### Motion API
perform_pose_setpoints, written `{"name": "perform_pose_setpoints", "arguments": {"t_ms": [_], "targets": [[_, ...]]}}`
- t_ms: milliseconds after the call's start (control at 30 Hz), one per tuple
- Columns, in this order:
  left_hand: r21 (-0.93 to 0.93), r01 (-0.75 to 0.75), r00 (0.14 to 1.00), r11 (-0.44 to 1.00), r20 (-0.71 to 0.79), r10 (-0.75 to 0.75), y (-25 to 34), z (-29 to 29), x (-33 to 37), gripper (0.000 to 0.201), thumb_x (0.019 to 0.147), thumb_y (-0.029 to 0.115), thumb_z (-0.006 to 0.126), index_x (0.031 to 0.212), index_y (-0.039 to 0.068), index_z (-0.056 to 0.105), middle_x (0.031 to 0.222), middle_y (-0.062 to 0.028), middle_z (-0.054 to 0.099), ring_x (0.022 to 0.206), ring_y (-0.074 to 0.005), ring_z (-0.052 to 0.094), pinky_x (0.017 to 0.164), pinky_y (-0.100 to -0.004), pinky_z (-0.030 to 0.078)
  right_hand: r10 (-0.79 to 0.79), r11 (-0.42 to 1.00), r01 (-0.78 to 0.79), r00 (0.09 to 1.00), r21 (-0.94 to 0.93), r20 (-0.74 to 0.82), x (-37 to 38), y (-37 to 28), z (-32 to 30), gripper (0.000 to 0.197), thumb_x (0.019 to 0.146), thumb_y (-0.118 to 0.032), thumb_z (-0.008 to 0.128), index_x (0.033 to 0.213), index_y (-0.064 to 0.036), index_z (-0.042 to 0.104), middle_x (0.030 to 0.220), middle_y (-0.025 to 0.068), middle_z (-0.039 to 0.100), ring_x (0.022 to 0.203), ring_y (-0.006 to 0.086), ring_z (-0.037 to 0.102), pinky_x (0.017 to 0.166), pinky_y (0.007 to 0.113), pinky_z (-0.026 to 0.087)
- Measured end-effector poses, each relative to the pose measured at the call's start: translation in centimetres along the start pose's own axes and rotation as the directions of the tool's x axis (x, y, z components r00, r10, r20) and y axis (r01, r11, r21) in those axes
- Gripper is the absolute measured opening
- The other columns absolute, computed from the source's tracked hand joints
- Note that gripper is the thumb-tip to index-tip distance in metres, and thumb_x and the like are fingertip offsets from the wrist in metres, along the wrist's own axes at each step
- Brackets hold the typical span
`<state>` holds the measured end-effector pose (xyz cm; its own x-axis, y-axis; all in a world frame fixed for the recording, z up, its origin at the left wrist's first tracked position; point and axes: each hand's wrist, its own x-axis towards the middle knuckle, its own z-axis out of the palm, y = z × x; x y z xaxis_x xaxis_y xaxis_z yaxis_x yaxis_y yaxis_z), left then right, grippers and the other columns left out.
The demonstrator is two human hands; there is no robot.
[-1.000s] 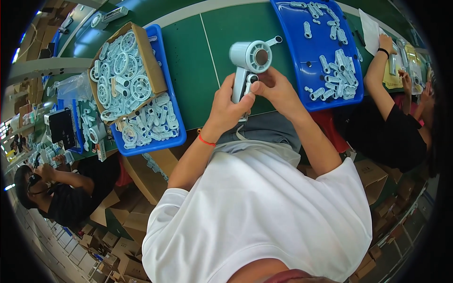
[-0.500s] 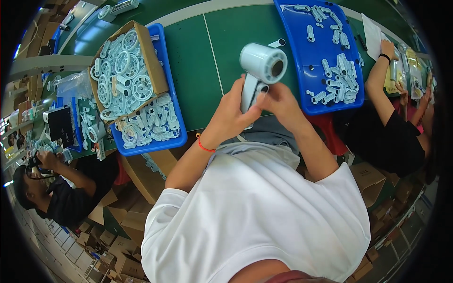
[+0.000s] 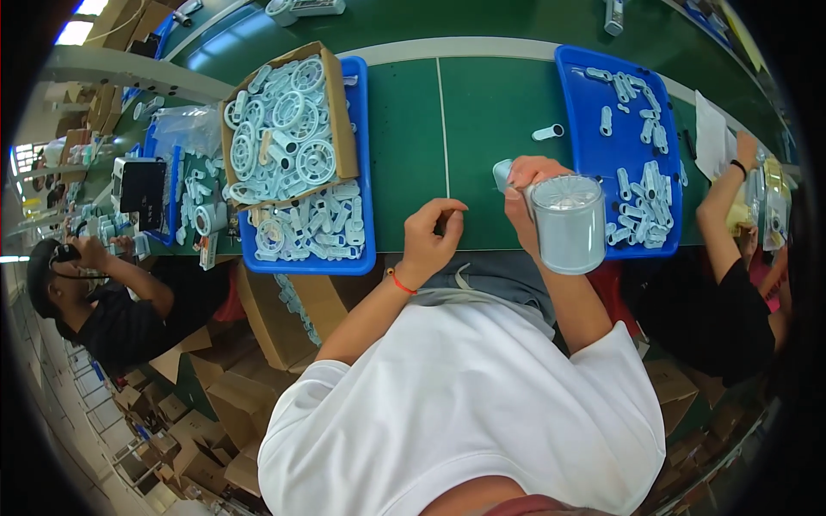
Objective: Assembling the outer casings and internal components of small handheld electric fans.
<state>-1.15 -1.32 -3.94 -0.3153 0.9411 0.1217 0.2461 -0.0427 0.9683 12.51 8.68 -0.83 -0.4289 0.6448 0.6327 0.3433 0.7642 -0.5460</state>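
My right hand (image 3: 532, 191) grips a pale blue handheld fan (image 3: 570, 225) by its handle. The fan's thick round head is toward me, over my right forearm, and the handle's end (image 3: 502, 175) sticks out left of my fingers. To the left, my left hand (image 3: 433, 232) is held near the table's front edge with its fingers curled in; nothing shows in them. A small pale blue part (image 3: 548, 132) with a dark round end lies on the green table (image 3: 404, 129), beyond my right hand.
A blue tray (image 3: 372, 172) at left holds loose pale parts and a cardboard box (image 3: 346, 129) of ring-shaped parts. Another blue tray (image 3: 594, 155) at right holds several small parts. People sit on both sides; one co-worker's arm (image 3: 723, 193) reaches onto the table at right.
The fan has turned and moved right in my right hand, its head now toward me. My left hand has come off it and drawn left. The view has shifted.
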Motion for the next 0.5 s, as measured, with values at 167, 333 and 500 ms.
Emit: {"name": "perform_pose_setpoints", "arguments": {"t_ms": [167, 333, 500], "targets": [[0.042, -0.644, 0.761, 0.763, 0.137, 0.634, 2.4, 0.5, -0.2, 0.016, 0.068, -0.006, 0.058, 0.079, 0.005, 0.06, 0.063, -0.0047, 0.056, 0.05, -0.0217, 0.051, 0.049, -0.0297, 0.041, 0.138, 0.984, -0.142, 0.989, 0.105, 0.047, -2.7, 2.4, 3.5, 0.015, 0.074, -0.012, 0.067, 0.086, -0.0051, 0.061, 0.087, 0.011, 0.06, 0.074, 0.0283, 0.058, 0.067, 0.041, 0.047], [0.554, -0.595, 0.789, 0.582, 0.264, 0.554, 5.9, 0.0, 2.0, 0.037, 0.066, 0.013, 0.071, 0.1, 0.006, 0.06, 0.103, -0.0089, 0.056, 0.097, -0.0261, 0.052, 0.081, -0.0401, 0.039, 0.232, 0.97, -0.167, 0.843, -0.174, 0.485, -0.5, -0.1, -0.5, 0.069, 0.059, -0.003, 0.069, 0.124, -0.0063, 0.043, 0.113, 0.0117, 0.053, 0.107, 0.0287, 0.05, 0.088, 0.038, 0.039], [0.698, -0.516, 0.856, 0.496, 0.423, 0.297, 4.3, 0.3, 3.0, 0.053, 0.062, 0.025, 0.074, 0.109, 0.008, 0.056, 0.107, -0.0053, 0.053, 0.102, -0.0251, 0.048, 0.087, -0.0421, 0.034, 0.134, 0.991, -0.113, 0.823, -0.073, 0.552, -1.4, 1.4, -3.3, 0.062, 0.063, -0.003, 0.069, 0.122, -0.0051, 0.047, 0.115, 0.0121, 0.052, 0.11, 0.0287, 0.047, 0.092, 0.039, 0.036]]}}
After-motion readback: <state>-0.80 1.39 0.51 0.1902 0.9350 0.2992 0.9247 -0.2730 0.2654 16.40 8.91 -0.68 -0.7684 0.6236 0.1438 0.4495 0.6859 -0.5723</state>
